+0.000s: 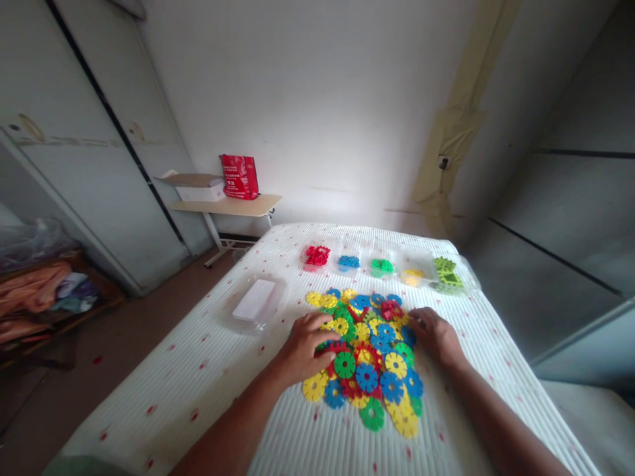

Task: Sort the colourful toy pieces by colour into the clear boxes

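left hand (305,347) flat, loose, on pile (370,357) left edge | right hand (436,337) flat, loose, on right edge | bed (208,383) spreads wide both sides

The discs (370,370) in front of me are yellow, blue, red and green. My bed cover (198,383) is white, finely striped, dotted red. The bag (239,176) is red.

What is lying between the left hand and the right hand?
In the head view, a pile of coloured plastic discs lies between the left hand and the right hand. Both hands touch its edges.
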Motion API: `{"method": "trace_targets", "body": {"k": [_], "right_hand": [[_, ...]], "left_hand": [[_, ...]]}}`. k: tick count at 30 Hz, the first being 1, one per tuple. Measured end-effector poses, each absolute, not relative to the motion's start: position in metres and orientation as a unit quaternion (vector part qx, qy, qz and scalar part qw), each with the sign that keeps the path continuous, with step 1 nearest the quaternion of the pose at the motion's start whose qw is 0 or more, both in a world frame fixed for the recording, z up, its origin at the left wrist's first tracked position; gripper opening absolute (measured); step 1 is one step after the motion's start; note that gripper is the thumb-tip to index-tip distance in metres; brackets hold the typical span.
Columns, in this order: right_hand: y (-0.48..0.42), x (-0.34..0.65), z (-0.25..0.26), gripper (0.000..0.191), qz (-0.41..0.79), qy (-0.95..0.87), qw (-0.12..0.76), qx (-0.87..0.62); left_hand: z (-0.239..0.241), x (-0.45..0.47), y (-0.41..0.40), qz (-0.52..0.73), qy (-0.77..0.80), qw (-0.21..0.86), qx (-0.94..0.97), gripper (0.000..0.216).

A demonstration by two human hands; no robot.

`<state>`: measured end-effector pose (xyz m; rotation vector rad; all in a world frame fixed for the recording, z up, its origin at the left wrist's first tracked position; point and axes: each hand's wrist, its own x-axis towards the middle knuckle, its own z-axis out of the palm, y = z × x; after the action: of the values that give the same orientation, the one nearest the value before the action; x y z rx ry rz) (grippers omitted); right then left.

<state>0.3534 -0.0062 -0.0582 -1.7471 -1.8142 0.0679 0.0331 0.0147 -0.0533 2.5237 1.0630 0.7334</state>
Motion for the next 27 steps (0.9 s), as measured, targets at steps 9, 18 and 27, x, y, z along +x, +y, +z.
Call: {"method": "trace_targets", "body": {"k": [9,18,27], "right_hand": [[-0.042,0.285,-0.013,0.025,0.077,-0.873,0.249,-0.413],[-0.043,0.272,-0.023,0.044,0.088,-0.912,0.137,-0.376],[-0.036,0.283,-0.024,0.041,0.088,-0.874,0.165,-0.448]], "left_hand": [[-0.065,0.036,0.019,0.308,0.388,0.118,0.861,0.03],[-0.052,0.033,0.012,0.252,0.344,0.153,0.891,0.054],[-0.056,0.033,0.013,0.248,0.321,0.146,0.902,0.059]]}}
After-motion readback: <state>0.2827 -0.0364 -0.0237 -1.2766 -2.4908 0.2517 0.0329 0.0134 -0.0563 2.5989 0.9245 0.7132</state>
